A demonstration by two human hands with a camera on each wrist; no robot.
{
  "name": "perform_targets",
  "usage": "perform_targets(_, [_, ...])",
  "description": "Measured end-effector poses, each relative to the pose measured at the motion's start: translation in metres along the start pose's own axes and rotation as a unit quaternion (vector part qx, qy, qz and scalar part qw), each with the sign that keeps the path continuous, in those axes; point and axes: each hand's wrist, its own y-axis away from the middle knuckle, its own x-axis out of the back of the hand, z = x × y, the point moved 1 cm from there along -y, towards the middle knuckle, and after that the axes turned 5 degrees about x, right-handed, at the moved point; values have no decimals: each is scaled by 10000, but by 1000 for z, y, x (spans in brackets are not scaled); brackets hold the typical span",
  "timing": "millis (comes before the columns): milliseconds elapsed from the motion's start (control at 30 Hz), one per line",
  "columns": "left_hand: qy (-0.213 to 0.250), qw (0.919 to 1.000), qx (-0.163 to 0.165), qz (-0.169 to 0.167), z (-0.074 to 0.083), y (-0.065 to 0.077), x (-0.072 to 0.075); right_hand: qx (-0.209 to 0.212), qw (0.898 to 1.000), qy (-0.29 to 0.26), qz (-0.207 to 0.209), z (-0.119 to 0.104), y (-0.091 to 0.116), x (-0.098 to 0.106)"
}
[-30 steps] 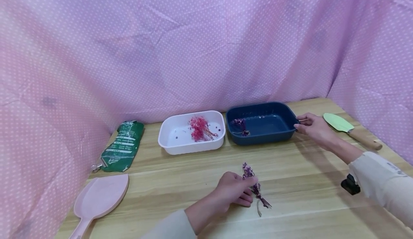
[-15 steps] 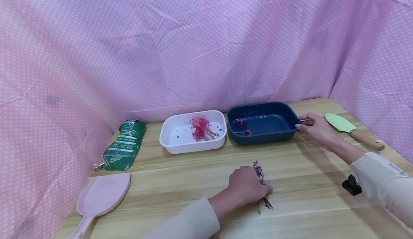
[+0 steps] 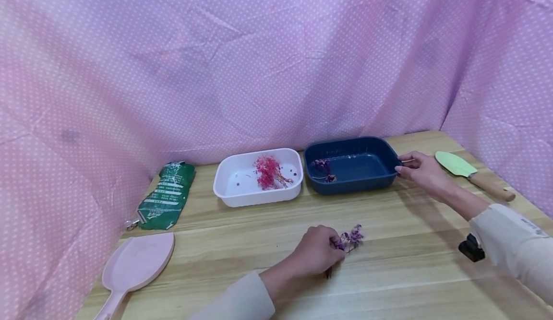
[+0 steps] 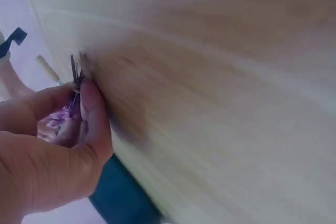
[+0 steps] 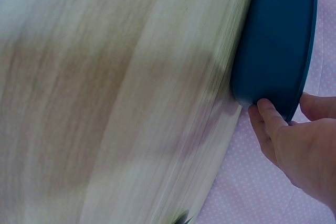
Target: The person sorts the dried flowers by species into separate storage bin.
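My left hand [image 3: 314, 253] pinches a small bunch of purple dried flowers [image 3: 356, 235] over the front middle of the table. The blossoms point right and away, and the stems poke out below the hand. In the left wrist view the stems [image 4: 74, 71] show between thumb and fingertips, tied together. My right hand [image 3: 425, 173] holds the right end of a dark blue plastic basin [image 3: 352, 184], its thumb at the rim and its fingers against the outer wall in the right wrist view. Another purple dried bunch [image 3: 321, 165] lies inside that basin, at its left end.
Left of the basin stands a white basin [image 3: 258, 198] with a red dried bunch [image 3: 268, 171] in it. A green packet [image 3: 168, 197] and a pink dustpan-shaped scoop [image 3: 138, 260] lie at left. A green-bladed spatula [image 3: 455, 164] with a wooden handle lies at right.
My left hand went right over the purple bunch, then drew back left with it; its blossoms now tilt to the right. My right hand has stayed on the blue basin.
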Motion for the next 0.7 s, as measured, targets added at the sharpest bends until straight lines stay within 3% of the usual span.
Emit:
perform_targets(67, [708, 9975, 22, -51, -5, 0, 3, 29, 10000, 27, 10, 0, 0, 0])
perform_targets(133, [1545, 9877, 226, -75, -9, 0, 6, 52, 10000, 39, 27, 0, 0, 0])
perform_targets(300, [3226, 9428, 837, -18, -15, -2, 12, 95, 9999, 103, 60, 2, -2, 0])
perform_targets(433, [3706, 9228, 1050, -75, -16, -4, 20, 105, 9998, 160, 76, 2, -1, 0])
perform_targets(700, [4053, 9061, 1197, -181, -11, -9, 33, 76, 9998, 168, 69, 2, 0, 1])
